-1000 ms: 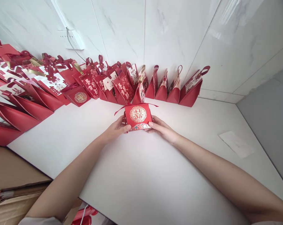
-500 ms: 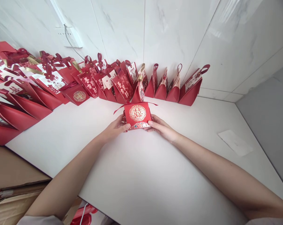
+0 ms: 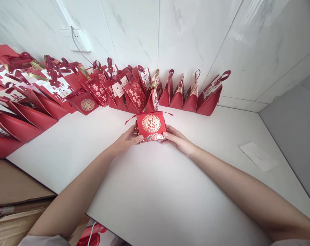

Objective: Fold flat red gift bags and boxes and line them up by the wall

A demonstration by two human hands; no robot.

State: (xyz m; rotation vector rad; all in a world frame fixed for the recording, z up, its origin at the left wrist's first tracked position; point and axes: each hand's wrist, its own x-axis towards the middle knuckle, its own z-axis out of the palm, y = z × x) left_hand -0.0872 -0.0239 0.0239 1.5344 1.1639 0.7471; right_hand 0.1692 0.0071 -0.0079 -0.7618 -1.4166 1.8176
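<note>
A small red gift box (image 3: 151, 125) with a round gold emblem on its top and a thin red ribbon stands on the white table (image 3: 150, 191) at mid-distance. My left hand (image 3: 126, 139) grips its left side, thumb on the near lower corner. My right hand (image 3: 177, 140) grips its right side the same way. Both hands are closed on the box, with the remaining fingers hidden behind it.
Several red gift bags (image 3: 208, 95) with loop handles line the tiled wall, thickening into a crowd at the left (image 3: 29, 89). A wall socket (image 3: 76, 40) with a cable sits above them. A white paper slip (image 3: 257, 156) lies at the right. Cardboard (image 3: 13, 205) lies below the table's left edge.
The view shifted slightly; the box and both hands hold almost the same pose as before.
</note>
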